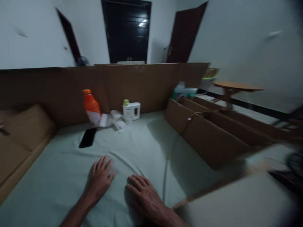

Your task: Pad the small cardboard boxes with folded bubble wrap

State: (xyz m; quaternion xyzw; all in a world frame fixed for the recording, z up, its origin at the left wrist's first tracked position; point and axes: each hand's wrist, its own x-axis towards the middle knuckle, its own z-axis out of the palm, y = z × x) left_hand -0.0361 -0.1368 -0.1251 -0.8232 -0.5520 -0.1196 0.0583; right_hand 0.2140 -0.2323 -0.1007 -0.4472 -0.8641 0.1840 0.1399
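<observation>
My left hand (101,175) lies palm down on a pale green cloth (144,151), its fingers spread and nothing in them. To its right, my right hand (145,193) rests on the same cloth, fingers stretched out and holding nothing. Beyond the left hand a black phone (88,137) lies flat. Farther back stands an orange bottle (92,105), with crumpled white paper or plastic (117,119) beside it. A white jug with a green cap (131,111) stands upright to the right of that.
A cardboard wall (142,82) runs along the back. On the right sits a divided cardboard box (203,135), with greenish bottles (181,91) behind its far end. Another cardboard piece (28,135) borders the left. A wooden table (236,85) stands farther off.
</observation>
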